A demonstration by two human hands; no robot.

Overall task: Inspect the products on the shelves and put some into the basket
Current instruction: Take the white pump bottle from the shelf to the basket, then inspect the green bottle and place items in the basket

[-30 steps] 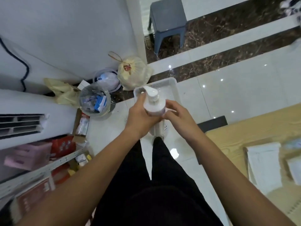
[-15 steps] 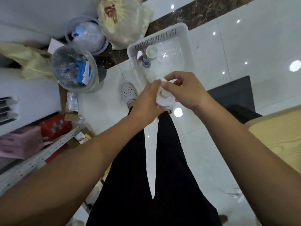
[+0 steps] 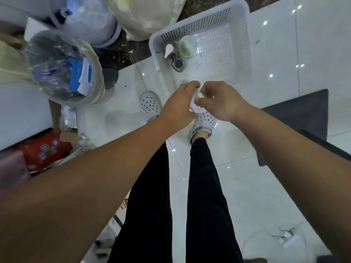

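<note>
The white pump bottle (image 3: 196,105) sits between my two hands, low over the floor just short of the near rim of the basket (image 3: 245,54); a second ago I held it up at chest height with its pump head plain to see, and since then I have bent down and carried it toward the basket, so now only a sliver of smooth white plastic shows between my fingers. My left hand (image 3: 178,107) wraps its curled fingers round the bottle from the left, and my right hand (image 3: 222,103) pinches it from the other side, thumb and forefinger closed on it. I judge the inspecting done and the placing nearly so: the bottle is not yet inside. The basket is white moulded plastic, rectangular with rounded corners, its walls and floor pierced in a fine grid. In it already stand a bottle with a white pump nozzle (image 3: 175,57) and a round pale-green-topped container (image 3: 187,47), touching or nearly so, in the near-left corner; the right side looks open enough for this one. Around it the floor (image 3: 275,196) is glossy white tile that throws back the lights. Left of the basket stand a bin lined with crinkled clear film (image 3: 64,65) and a soft pale bag (image 3: 144,14)
</note>
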